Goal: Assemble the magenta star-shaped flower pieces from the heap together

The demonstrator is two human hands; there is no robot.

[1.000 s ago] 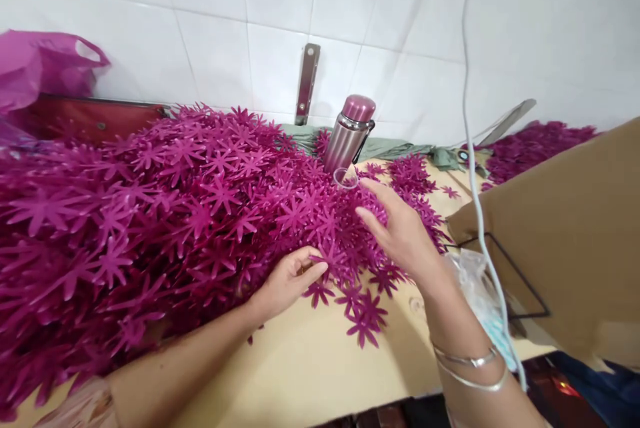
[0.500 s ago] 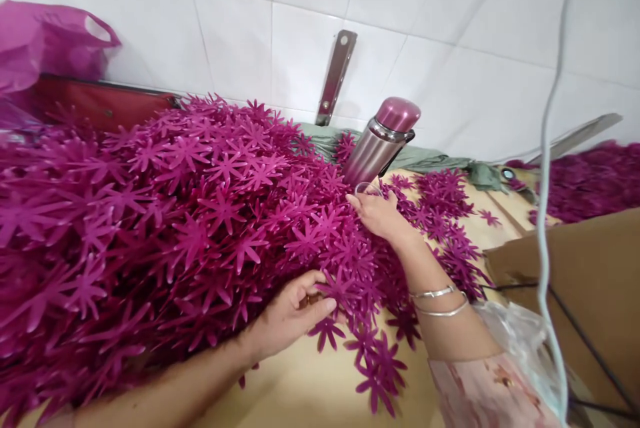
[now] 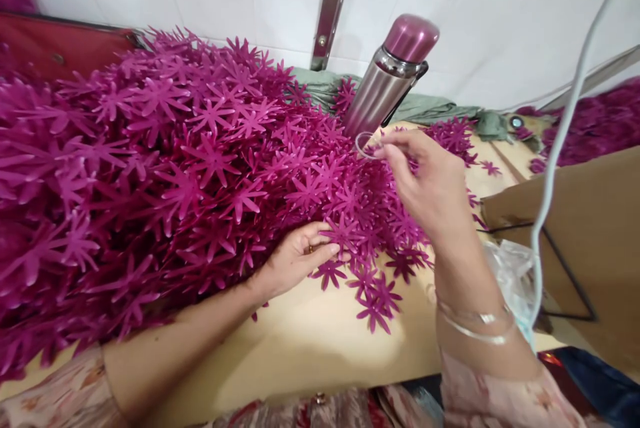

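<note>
A large heap of magenta star-shaped artificial flower pieces [image 3: 215,158] covers the tabletop. My left hand [image 3: 300,258] lies at the heap's front edge, fingers curled and thumb along a magenta flower piece [image 3: 343,235] held at the fingertips. My right hand [image 3: 433,178] is raised over the heap's right side, thumb and forefinger pinched together. Those fingertips are beside a clear round rim [image 3: 367,146], perhaps touching it. Whatever they pinch is too small to make out.
Behind the rim leans a steel thermos [image 3: 377,91] with a pink lid. Green cloth [image 3: 320,88] runs along the tiled wall. A cardboard box [image 3: 575,215], clear plastic [image 3: 513,275] and a hanging white cable [image 3: 560,155] are at right; a red case [image 3: 60,51] is at left.
My right hand has risen off the heap and drawn back toward me, its fingers now pinched. The view has tilted down. My left hand keeps its place by the flower piece.
</note>
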